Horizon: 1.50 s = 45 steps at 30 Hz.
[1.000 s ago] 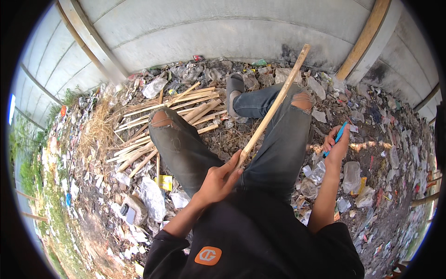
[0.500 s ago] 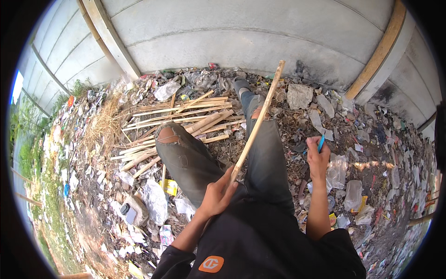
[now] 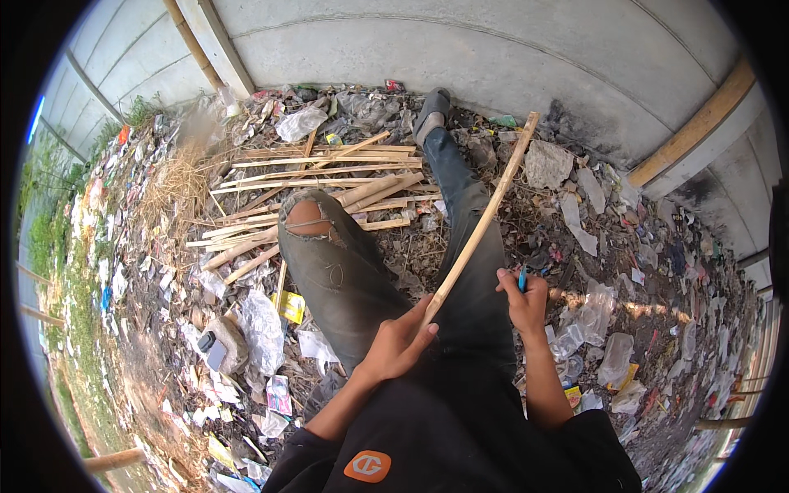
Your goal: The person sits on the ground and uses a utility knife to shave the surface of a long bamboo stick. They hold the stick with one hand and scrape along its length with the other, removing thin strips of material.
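A long pale bamboo strip (image 3: 486,218) slants up and to the right from my lap, across my outstretched right leg. Near its lower end, my left hand (image 3: 396,338) is closed round it. My right hand (image 3: 526,302), off to the right of the strip, has its fingers curled round a slim blue tool (image 3: 522,278); whether that is a pen or a cutter I cannot tell. The strip and the blue tool are apart. Beyond my bent left knee lies a loose pile of split bamboo strips (image 3: 320,182), pointing several ways.
Litter and plastic scraps cover the ground around my legs. A grey panel wall (image 3: 460,53) closes off the far side, with a wooden post (image 3: 699,123) at right. A stone (image 3: 226,349) bearing small dark items lies at left, and a broken slab (image 3: 548,164) far right.
My right hand has come left and lower with the blue tool, nearer the bamboo strip. My left hand keeps its hold on the strip. The whole view has shifted slightly.
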Each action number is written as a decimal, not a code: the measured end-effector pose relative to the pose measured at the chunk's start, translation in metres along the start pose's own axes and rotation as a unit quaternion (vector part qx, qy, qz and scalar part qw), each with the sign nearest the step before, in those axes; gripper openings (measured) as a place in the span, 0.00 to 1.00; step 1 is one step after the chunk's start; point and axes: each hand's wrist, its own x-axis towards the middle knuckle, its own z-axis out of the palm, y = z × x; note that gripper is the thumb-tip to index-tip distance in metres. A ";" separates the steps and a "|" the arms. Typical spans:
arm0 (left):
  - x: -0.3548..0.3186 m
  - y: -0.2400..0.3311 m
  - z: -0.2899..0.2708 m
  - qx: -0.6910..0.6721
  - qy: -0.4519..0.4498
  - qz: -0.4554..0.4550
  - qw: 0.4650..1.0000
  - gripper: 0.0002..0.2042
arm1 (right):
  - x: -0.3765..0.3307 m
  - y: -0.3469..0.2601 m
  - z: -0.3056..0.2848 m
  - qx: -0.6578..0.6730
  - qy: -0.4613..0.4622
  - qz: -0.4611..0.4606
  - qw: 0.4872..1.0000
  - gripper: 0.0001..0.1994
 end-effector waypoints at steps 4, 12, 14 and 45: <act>0.003 0.001 0.005 0.003 -0.012 -0.014 1.000 0.30 | 0.003 0.008 0.010 0.178 -0.047 0.059 0.981 0.16; 0.010 0.026 0.016 0.031 -0.056 -0.014 0.998 0.30 | -0.001 -0.025 0.023 0.253 -0.061 0.046 0.965 0.15; 0.012 0.034 0.021 0.029 -0.079 -0.031 0.996 0.30 | -0.003 -0.021 0.018 0.276 -0.066 0.054 0.957 0.14; 0.051 -0.110 -0.028 0.417 0.113 -0.104 0.896 0.12 | 0.001 0.063 0.152 -0.167 -0.261 -0.044 0.950 0.27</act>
